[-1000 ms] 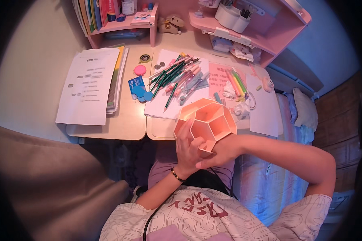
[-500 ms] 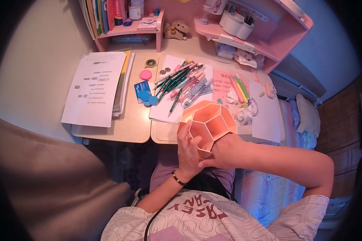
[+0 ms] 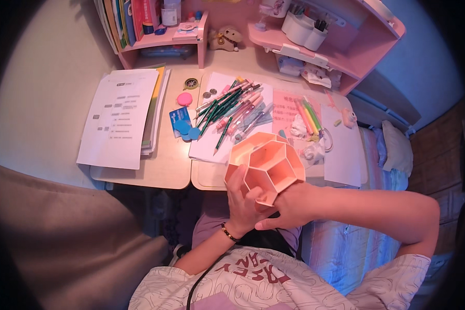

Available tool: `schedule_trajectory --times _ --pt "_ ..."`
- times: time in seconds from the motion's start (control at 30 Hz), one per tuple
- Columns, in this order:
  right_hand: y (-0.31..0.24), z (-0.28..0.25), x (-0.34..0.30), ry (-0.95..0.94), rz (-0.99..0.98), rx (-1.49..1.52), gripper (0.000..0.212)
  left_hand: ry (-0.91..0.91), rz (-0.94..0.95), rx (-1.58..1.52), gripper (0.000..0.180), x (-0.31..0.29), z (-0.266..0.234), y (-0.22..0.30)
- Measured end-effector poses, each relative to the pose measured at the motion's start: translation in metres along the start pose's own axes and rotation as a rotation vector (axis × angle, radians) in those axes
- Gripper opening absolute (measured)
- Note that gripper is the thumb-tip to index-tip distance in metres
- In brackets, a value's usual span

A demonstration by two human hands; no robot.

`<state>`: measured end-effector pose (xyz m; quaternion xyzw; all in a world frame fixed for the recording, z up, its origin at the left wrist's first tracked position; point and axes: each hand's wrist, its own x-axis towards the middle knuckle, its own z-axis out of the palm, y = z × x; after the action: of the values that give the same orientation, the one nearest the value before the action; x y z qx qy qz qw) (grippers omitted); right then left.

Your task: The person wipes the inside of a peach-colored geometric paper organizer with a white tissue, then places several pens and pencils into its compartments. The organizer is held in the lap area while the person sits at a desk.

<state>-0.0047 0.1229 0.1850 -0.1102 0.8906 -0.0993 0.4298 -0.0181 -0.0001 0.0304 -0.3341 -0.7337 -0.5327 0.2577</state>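
Above the desk's front edge I hold a peach pen organizer [image 3: 271, 168] with several honeycomb-shaped compartments. It is tilted so its openings show, and the compartments I can see into hold nothing. My left hand [image 3: 239, 205] grips its left side, fingers along the outer wall and near the rim. My right hand [image 3: 289, 205] is closed against its lower right side; the thumb shows, and the other fingers are hidden. Just beyond lies a heap of pens [image 3: 243, 111] and green pencils [image 3: 221, 108] on white paper [image 3: 201, 147].
Stacked papers [image 3: 116, 121] lie at left. A blue card [image 3: 176, 124], blue discs [image 3: 183, 127], a pink round case [image 3: 184, 99] and a small compass [image 3: 191, 83] sit beside the pens. Highlighters [image 3: 309, 116] lie at right. Pink shelves [image 3: 346, 51] stand behind; a bed [image 3: 328, 253] is at right.
The pen organizer has tilted and shifted slightly toward me. My right hand and forearm have moved a little lower and to the right. My left hand keeps its grip.
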Motion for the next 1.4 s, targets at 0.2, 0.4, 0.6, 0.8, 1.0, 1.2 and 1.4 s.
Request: schedule_trajectory --times 0.2,0.4,0.6,0.8,1.0,1.2,1.4 --pt "0.0 0.014 0.006 -0.143 0.046 0.176 0.067 0.037 0.106 -0.015 0.046 -0.026 0.009 -0.008" --pt "-0.034 0.0 -0.024 -0.296 0.194 -0.471 0.049 -0.024 0.017 -0.111 0.05 -0.006 0.002 0.004" --pt "-0.024 0.03 -0.03 -0.025 0.054 -0.617 0.048 -0.008 0.059 -0.123 0.053 -0.011 0.004 0.0" --pt "0.014 0.051 -0.013 0.224 -0.097 -0.051 0.056 -0.006 0.088 -0.111 0.054 -0.018 0.005 -0.003" --pt "0.008 0.034 0.009 -0.051 0.077 0.062 0.068 0.017 0.065 -0.108 0.051 -0.019 0.008 0.0" --pt "0.007 0.04 0.005 0.044 -0.058 0.167 0.066 0.034 0.133 -0.095 0.046 -0.023 0.009 -0.008" --pt "0.014 0.028 0.007 0.036 -0.166 0.213 0.056 0.03 0.055 -0.091 0.048 -0.018 0.006 -0.005"
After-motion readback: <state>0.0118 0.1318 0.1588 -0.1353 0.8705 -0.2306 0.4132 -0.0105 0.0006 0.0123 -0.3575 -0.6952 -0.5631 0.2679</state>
